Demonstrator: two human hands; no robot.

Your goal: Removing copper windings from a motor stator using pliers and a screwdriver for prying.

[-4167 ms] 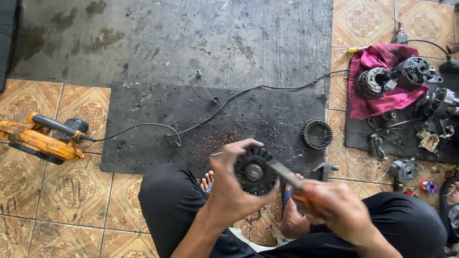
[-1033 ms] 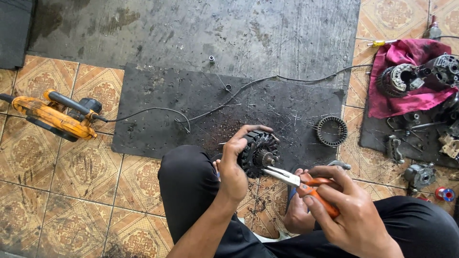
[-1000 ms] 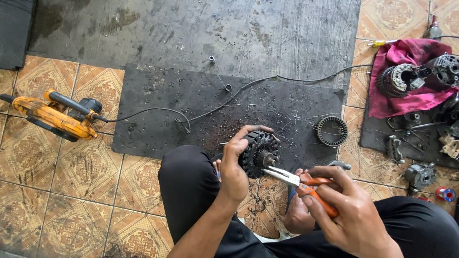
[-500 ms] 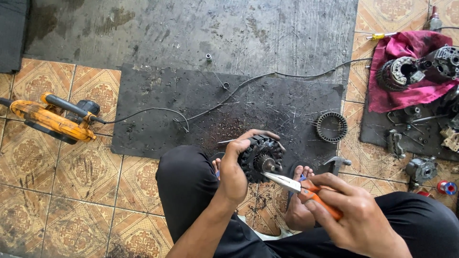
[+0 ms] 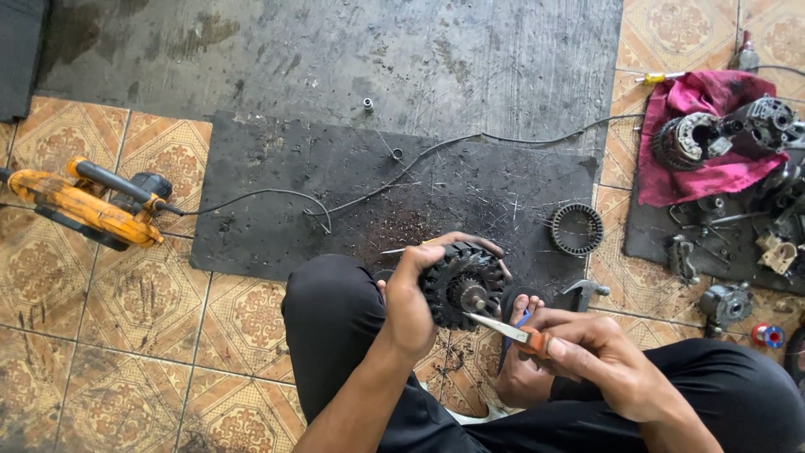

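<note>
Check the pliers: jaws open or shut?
Shut, as far as shows: the pliers taper to one closed tip at the rotor hub, gripped by the right hand; left hand holds the rotor.

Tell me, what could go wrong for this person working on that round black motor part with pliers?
The pliers in the right hand point at the hub of the motor part, close to the left hand gripping it; a slip could jab those fingers. The part is held in the air above a bare foot, so a drop might hurt it. Metal shavings litter the black mat nearby, risky for bare skin.
</note>
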